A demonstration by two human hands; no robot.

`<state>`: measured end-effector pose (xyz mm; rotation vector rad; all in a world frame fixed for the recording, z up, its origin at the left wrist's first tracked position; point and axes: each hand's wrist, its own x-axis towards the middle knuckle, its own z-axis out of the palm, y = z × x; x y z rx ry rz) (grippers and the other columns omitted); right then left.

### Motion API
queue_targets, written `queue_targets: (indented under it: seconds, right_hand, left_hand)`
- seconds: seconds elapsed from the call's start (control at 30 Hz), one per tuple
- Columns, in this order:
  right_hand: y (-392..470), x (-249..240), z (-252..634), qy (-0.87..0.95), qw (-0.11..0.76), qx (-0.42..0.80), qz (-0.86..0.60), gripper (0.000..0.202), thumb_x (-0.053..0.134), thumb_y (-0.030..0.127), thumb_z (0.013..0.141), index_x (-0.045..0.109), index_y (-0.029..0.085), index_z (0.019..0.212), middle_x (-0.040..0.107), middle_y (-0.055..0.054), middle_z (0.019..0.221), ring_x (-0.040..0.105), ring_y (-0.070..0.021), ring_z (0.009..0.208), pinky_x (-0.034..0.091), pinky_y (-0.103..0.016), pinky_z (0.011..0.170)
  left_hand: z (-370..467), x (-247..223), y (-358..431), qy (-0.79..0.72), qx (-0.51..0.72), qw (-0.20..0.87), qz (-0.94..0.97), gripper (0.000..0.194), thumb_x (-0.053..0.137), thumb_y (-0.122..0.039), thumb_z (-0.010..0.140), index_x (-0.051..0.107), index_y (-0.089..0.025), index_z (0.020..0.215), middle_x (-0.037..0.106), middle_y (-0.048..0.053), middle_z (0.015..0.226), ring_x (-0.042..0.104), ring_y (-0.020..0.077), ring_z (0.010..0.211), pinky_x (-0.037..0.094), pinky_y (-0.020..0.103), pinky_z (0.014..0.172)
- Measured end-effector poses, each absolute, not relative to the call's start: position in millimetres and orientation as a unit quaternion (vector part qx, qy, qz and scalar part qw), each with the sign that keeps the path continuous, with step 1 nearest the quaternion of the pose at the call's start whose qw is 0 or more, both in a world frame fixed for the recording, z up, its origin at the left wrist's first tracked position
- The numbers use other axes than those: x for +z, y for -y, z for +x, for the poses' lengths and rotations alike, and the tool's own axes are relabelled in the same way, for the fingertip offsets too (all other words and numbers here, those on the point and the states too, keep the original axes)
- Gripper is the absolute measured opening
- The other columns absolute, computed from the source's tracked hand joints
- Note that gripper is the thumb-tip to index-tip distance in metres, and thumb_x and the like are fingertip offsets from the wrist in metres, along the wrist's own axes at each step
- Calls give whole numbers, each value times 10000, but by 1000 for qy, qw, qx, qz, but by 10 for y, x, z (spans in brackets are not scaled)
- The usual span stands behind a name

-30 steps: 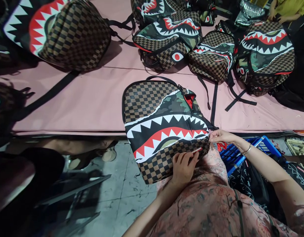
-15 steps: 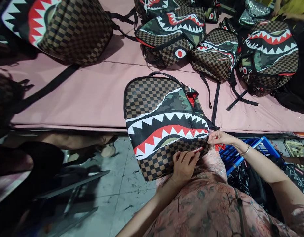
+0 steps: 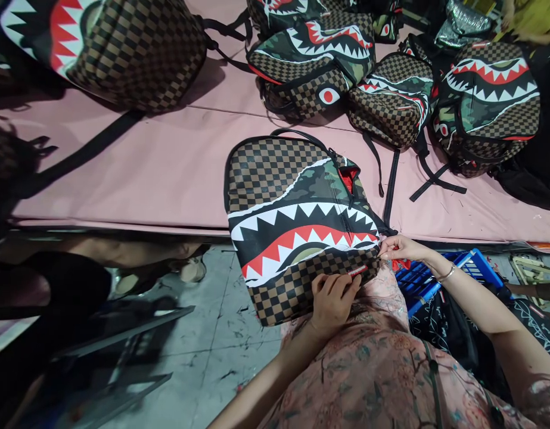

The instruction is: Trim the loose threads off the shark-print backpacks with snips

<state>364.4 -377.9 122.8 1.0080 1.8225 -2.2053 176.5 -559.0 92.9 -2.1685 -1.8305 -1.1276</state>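
Note:
A checkered brown backpack [image 3: 275, 173] with a printed shark mouth and camouflage patch lies tilted over the table's front edge, its lower part against my body. Near its right side a small zipped pocket gapes, showing red lining [image 3: 348, 179]. My left hand [image 3: 332, 301] has its fingers curled over the backpack's near edge, beside a small red label [image 3: 357, 270]. At the near right corner my right hand [image 3: 402, 250] pinches the bag's edge; whether a thread or a zipper pull is between the fingertips cannot be made out. Red material [image 3: 400, 264] shows just below that hand.
Several similar backpacks [image 3: 493, 101] lie along the back of the pink table [image 3: 167, 173], with another large one [image 3: 140, 53] at left. Black straps trail across the surface. Below right stands a blue crate [image 3: 480, 271]. A seated person's leg [image 3: 123, 253] and a metal frame [image 3: 136, 333] are at lower left.
The view has shifted very slightly. Both hands keep their places on the backpack, with only a tiny movement of the right fingers at the corner.

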Motion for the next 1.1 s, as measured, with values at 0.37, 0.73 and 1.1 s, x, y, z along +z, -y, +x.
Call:
queue_targets:
  seconds: [0.37, 0.73, 1.1]
  right_hand:
    - [3799, 1253, 3619, -588, 54, -736, 331, 288, 670, 372, 707, 582, 102, 755, 665, -22, 646, 576, -81, 485, 444, -182, 456]
    - [3801, 1285, 3609, -575, 61, -739, 346, 309, 676, 394, 695, 565, 107, 722, 640, 2, 581, 542, -66, 416, 422, -168, 406]
    - [3803, 1277, 3589, -576, 72, -736, 347, 321, 671, 413, 696, 563, 112, 728, 615, 19, 543, 508, -56, 384, 399, -167, 394]
  left_hand:
    - [1772, 942, 5586, 601, -376, 56, -703, 215, 602, -140, 755, 651, -252, 931, 627, 11, 736, 522, 136, 724, 294, 360, 788]
    - [1779, 934, 5597, 602, -379, 53, -701, 213, 604, -134, 752, 651, -250, 924, 621, 5, 729, 512, 134, 720, 290, 359, 782]
    - [1774, 952, 5602, 602, -381, 54, -700, 211, 601, -129, 752, 658, -256, 910, 621, 2, 721, 516, 133, 718, 294, 355, 779]
